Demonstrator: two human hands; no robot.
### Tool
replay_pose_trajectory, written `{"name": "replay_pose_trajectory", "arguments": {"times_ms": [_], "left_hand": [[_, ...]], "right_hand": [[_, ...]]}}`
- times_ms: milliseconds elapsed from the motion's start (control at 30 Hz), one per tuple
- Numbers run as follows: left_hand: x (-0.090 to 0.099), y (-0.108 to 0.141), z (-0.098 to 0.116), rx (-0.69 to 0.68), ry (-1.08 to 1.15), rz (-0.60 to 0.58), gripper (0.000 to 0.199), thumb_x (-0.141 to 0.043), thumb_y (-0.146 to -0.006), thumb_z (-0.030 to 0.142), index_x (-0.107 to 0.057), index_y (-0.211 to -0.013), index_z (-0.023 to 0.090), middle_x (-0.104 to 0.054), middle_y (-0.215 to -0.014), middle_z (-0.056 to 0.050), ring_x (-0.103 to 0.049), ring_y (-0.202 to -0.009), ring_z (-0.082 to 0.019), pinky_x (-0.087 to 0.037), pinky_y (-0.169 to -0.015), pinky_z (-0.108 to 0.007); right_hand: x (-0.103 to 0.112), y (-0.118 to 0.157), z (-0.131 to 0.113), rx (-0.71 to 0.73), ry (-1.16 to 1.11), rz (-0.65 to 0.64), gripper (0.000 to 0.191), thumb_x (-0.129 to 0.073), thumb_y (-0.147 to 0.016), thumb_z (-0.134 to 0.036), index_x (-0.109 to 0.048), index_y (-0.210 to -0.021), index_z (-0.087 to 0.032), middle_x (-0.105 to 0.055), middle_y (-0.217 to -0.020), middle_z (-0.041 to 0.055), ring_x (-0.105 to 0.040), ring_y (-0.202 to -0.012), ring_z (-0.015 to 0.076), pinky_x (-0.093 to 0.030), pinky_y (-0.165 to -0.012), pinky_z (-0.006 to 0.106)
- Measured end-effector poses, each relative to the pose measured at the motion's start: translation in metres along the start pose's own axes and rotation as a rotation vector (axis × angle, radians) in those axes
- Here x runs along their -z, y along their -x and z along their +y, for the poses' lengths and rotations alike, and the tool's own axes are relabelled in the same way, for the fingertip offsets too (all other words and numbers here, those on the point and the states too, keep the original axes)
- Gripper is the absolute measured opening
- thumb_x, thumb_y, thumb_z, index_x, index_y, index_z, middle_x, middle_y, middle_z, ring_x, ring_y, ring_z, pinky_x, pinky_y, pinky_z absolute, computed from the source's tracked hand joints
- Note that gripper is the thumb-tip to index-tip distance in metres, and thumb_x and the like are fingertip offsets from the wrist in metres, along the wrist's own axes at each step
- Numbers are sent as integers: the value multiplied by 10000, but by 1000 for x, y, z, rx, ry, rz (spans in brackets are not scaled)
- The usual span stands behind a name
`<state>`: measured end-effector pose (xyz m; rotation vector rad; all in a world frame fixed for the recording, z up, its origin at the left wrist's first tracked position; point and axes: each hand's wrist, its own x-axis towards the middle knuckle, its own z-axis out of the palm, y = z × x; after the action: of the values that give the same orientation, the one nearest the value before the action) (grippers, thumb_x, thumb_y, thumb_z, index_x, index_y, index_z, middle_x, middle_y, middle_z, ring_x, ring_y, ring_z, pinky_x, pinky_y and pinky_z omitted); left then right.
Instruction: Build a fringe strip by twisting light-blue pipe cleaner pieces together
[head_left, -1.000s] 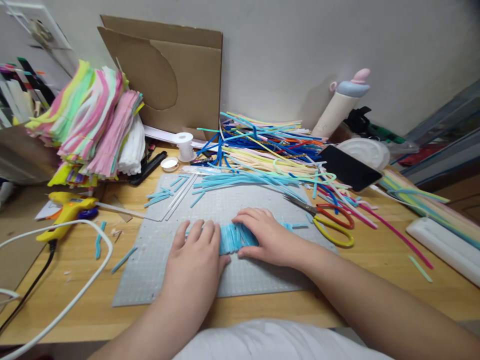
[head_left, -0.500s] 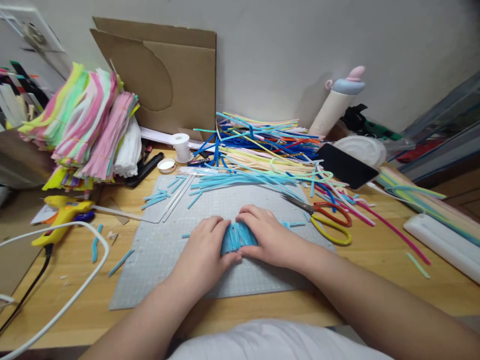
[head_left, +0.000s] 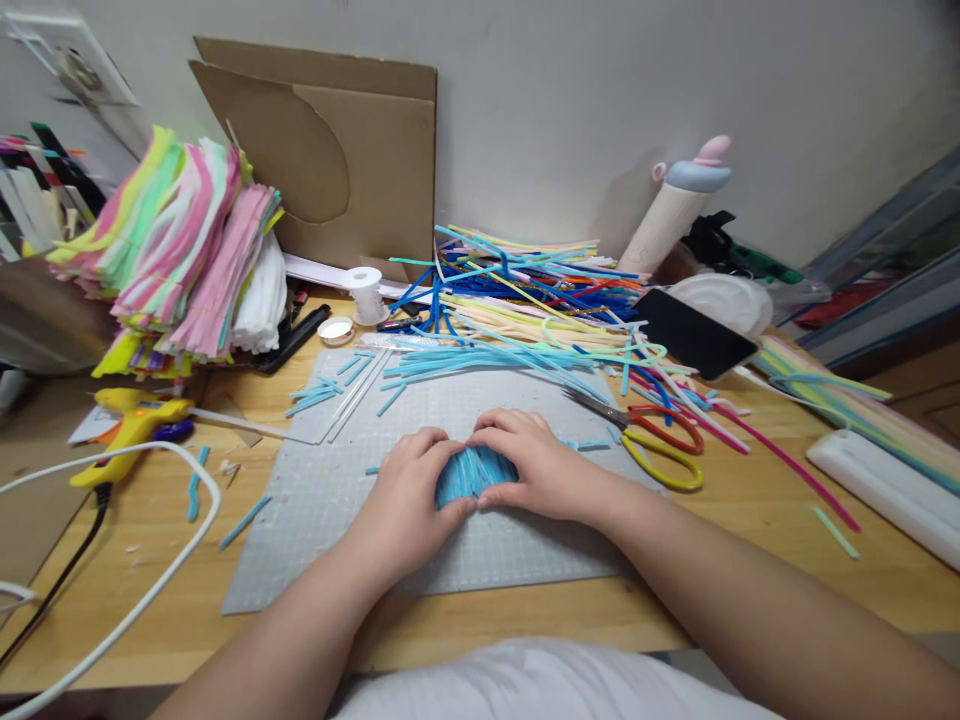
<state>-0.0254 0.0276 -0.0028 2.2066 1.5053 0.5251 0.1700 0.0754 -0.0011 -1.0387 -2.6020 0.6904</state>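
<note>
Around blue bundle (head_left: pixel 472 474), 2 arched hands (head_left: pixel 405 498) (head_left: pixel 541 474)

A plain white top (head_left: pixel 547 685) shows past the near edge of the desk (head_left: pixel 420 630), its cloth soft and matte, with shallow creases shaded pale grey; its upper outline is a low rounded curve, and its collar and sleeve ends lie out of view. The left forearm (head_left: pixel 300 625) and right forearm (head_left: pixel 735 590) are bare, smooth and rounded, tapering to narrower wrists. The left hand (head_left: pixel 405 495) and right hand (head_left: pixel 544 470) are bare too, smooth-backed, with rounded fingers (head_left: pixel 444 456); the nails are too indistinct to describe.
</note>
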Motion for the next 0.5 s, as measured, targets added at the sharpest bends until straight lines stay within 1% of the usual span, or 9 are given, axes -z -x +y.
{"name": "replay_pose_trajectory", "arguments": {"times_ms": [67, 200, 267, 333, 433, 500], "left_hand": [[-1, 1, 0, 2, -9, 9, 475, -638, -749, 325, -524, -1193, 201, -512, -1191, -91, -462, -1115, -263, -385, -966, -448], [-3, 1, 3, 12, -28, 16, 619, -668, -715, 377, -449, -1262, 189, -501, -1225, -100, -444, -1142, -276, -376, -971, -455], [-4, 1, 5, 22, -47, 19, 653, -675, -706, 420, -442, -1274, 198, -500, -1224, -98, -446, -1133, -282, -377, -961, -461], [-4, 0, 8, 31, -77, 23, 604, -658, -721, 440, -472, -1251, 218, -506, -1198, -90, -455, -1106, -283, -383, -942, -464], [-6, -1, 10, 37, -120, 27, 479, -623, -758, 414, -527, -1192, 233, -507, -1162, -81, -456, -1087, -281, -386, -921, -460], [-6, -2, 10, 34, -130, 25, 455, -617, -762, 396, -537, -1180, 234, -506, -1153, -79, -453, -1085, -280, -386, -917, -456]], "right_hand": [[2, 1, 1, 6, -18, -8, 612, -704, -694, -529, -546, -1210, -241, -514, -1197, 99, -441, -1143, 275, -320, -969, 443], [14, 8, 6, 34, -60, -98, 837, -749, -658, -490, -390, -1360, -209, -435, -1327, 123, -395, -1219, 275, -313, -1008, 427], [20, 12, 9, 27, -29, -133, 791, -744, -678, -459, -412, -1349, -205, -437, -1327, 117, -400, -1213, 277, -317, -1011, 427], [23, 15, 10, 10, 13, -130, 685, -728, -704, -430, -475, -1301, -209, -468, -1285, 109, -425, -1177, 278, -329, -998, 432], [19, 13, 9, -3, 39, -88, 601, -721, -720, -405, -519, -1250, -206, -502, -1219, 104, -456, -1122, 269, -354, -965, 424], [13, 10, 8, -3, 44, -63, 581, -729, -711, -417, -539, -1216, -201, -522, -1174, 100, -466, -1097, 266, -361, -947, 422]]}}
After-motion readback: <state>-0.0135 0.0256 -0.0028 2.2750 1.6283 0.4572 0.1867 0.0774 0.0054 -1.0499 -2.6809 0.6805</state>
